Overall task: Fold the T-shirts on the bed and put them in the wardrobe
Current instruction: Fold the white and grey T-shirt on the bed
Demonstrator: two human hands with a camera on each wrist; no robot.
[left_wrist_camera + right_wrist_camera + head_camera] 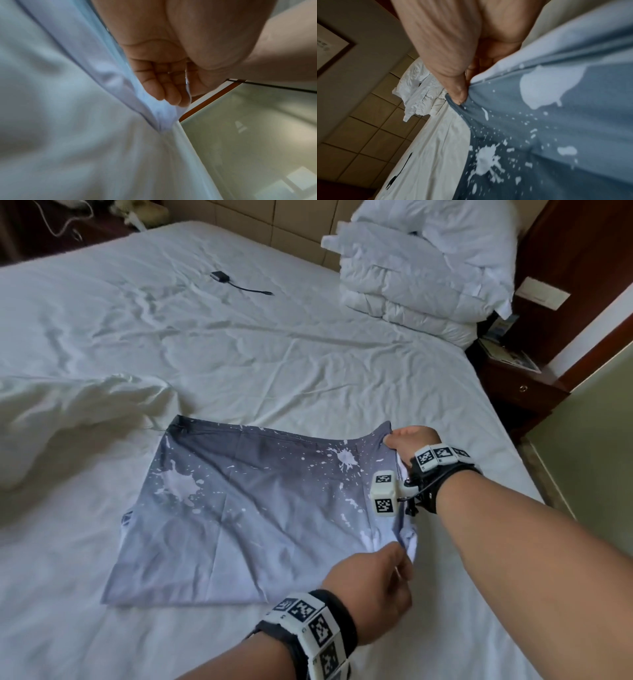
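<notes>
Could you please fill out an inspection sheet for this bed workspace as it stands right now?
Surface: bed with a wrinkled white sheet.
Job's things: grey splatter-print T-shirt lying partly folded; a white garment bunched to its left.
Clutter: stacked white pillows and duvet at the head end.
Grippers: left hand pinches the T-shirt's near right corner; right hand pinches its far right corner.
Cables: small black adapter with a short cable on the sheet.
Surroundings: dark wooden nightstand at the right; tiled headboard behind.
</notes>
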